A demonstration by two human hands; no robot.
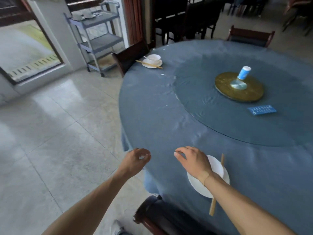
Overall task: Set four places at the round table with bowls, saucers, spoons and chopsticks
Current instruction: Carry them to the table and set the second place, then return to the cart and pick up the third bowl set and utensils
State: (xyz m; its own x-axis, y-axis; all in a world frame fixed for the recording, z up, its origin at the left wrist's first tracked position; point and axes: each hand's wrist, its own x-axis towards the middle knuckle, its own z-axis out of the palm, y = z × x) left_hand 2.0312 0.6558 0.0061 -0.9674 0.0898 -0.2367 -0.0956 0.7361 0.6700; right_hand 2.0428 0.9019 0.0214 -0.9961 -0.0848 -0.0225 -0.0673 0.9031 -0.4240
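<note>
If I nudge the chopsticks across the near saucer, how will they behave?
The chopsticks look thin, stiff and light, so they probably shift easily. They rest across the saucer's rim, so a push may pivot them or slide them off onto the tablecloth.

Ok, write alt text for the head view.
Two bare hands, left and right, hover empty over the near edge of a round blue-clothed table. One near place setting lies under the right forearm; a second setting sits at the far-left edge.
</note>
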